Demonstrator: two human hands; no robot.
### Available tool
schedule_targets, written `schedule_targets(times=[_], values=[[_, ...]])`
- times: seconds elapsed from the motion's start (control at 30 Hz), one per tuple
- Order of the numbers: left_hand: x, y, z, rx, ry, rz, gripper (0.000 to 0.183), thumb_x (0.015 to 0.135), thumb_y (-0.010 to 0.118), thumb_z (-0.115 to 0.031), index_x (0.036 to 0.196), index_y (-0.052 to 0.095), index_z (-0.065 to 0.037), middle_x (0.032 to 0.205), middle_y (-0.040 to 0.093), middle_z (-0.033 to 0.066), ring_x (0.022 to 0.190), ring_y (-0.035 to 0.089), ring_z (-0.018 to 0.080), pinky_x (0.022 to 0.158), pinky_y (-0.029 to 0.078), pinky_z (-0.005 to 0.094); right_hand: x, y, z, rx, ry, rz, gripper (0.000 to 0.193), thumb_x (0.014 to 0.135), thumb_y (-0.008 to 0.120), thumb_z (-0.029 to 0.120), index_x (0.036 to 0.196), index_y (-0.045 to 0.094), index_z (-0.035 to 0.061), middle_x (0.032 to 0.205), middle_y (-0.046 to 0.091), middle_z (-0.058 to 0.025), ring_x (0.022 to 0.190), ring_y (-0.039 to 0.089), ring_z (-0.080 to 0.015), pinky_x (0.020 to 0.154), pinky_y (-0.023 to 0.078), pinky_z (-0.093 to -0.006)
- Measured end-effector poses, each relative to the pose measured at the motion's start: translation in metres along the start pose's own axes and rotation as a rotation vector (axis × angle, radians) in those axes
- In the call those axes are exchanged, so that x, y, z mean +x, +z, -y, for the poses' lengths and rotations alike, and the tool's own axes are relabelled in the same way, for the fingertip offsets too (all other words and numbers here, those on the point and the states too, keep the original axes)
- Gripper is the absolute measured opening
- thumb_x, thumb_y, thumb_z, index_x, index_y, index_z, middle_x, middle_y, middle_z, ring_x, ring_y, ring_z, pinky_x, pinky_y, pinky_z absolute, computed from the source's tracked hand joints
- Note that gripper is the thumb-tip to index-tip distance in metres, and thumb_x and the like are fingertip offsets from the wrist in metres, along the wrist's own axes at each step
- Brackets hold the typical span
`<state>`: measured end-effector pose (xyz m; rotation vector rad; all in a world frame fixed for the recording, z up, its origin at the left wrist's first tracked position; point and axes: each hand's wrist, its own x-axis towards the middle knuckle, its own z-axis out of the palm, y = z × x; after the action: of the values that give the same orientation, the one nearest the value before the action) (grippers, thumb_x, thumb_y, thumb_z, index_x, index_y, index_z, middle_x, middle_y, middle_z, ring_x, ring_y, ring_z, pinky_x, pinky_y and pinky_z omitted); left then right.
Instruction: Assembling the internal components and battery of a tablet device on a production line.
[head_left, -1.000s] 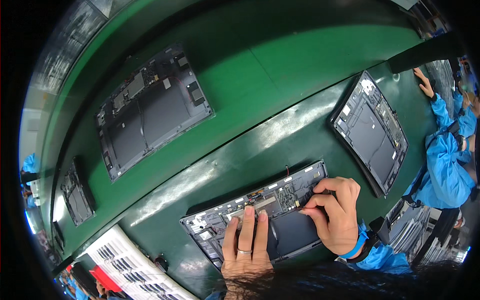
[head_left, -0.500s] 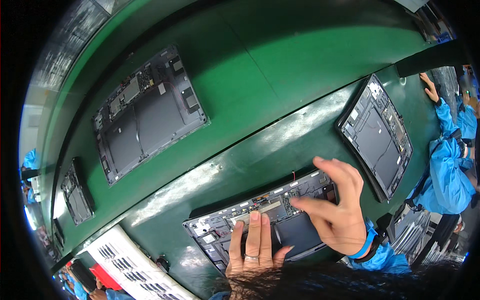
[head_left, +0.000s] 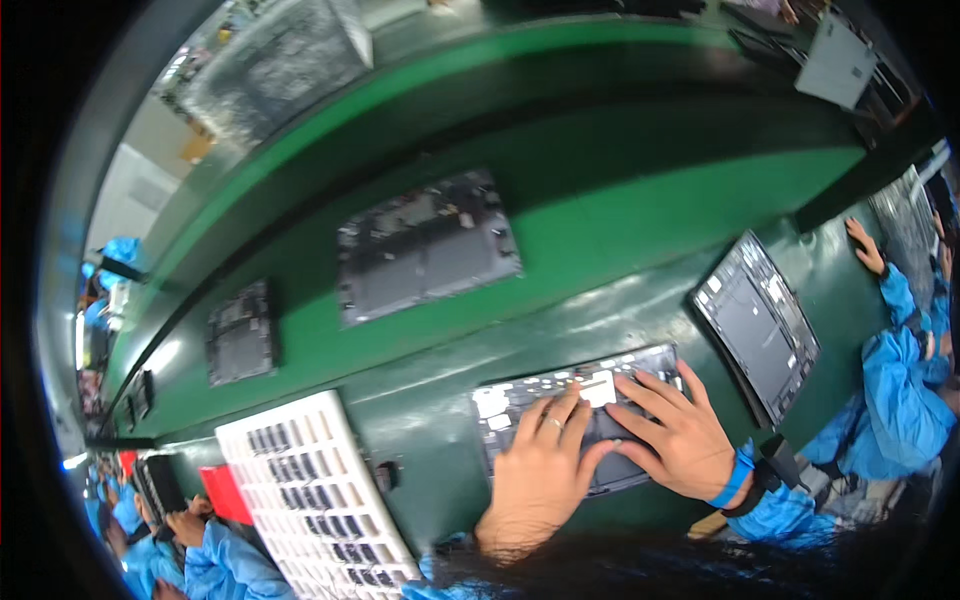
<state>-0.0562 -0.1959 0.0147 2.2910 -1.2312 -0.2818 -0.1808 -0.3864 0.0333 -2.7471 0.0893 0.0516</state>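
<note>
An opened grey laptop or tablet shell (head_left: 606,426), with a circuit board along its far side, lies on the bench in front of me. My left hand (head_left: 545,470), wearing a ring, rests on its left part with fingers stretched out. Across the right part lies my right hand (head_left: 690,445), fingers spread over the board area and a blue strap (head_left: 738,476) at its wrist. The thumbs come close together near the shell's middle. A pale bright patch (head_left: 598,388) shows between the fingertips. Neither hand grips anything; their palms hide much of the shell.
A similar shell (head_left: 755,330) lies at the right, with a co-worker's hand (head_left: 868,248) beyond. Other shells (head_left: 430,250) sit on the green strip. Left are a white tray (head_left: 232,432) of small black parts, a small black object (head_left: 386,475) and a red item (head_left: 226,494).
The view has tilted. My right hand has come down from a raised, half-curled pose to lie spread on the shell. The shells on the green strip now appear farther right.
</note>
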Motion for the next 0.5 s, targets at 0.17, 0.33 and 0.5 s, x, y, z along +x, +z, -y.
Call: schedule_targets(times=[0.17,0.33,0.5], values=[[0.041,-0.079,0.144,0.013,-0.247,-0.525,0.091,0.083,0.093,-0.018,0.163,0.049,-0.02,0.167,0.042,0.0278,0.147,0.048,0.0492,0.118,0.047,0.0536,-0.058,-0.02,0.019,-0.004,0.083,-0.055,0.063,0.09,0.087,0.035,0.148,0.068,0.0195,0.16,0.051,-0.0259,0.151,0.046,-0.0476,0.126,0.03,-0.0649],[0.06,-0.078,0.255,-0.003,-0.262,-0.435,0.076,0.085,0.092,-0.019,0.155,0.063,-0.02,0.157,0.049,0.0377,0.146,0.05,0.0539,0.122,0.042,0.057,-0.072,0.036,-0.009,0.259,0.057,-0.23,0.066,0.078,0.096,0.017,0.14,0.075,0.018,0.162,0.047,-0.0307,0.147,0.047,-0.0581,0.118,0.047,-0.0564],[0.066,-0.078,0.24,-0.069,-0.321,-0.539,0.058,0.093,0.082,-0.007,0.149,0.068,-0.015,0.155,0.051,0.0386,0.14,0.056,0.0525,0.118,0.047,0.0515,-0.034,0.063,-0.012,0.137,-0.034,-0.248,0.064,0.08,0.09,0.009,0.141,0.074,0.0171,0.165,0.046,-0.0279,0.146,0.049,-0.0571,0.117,0.05,-0.0554]])
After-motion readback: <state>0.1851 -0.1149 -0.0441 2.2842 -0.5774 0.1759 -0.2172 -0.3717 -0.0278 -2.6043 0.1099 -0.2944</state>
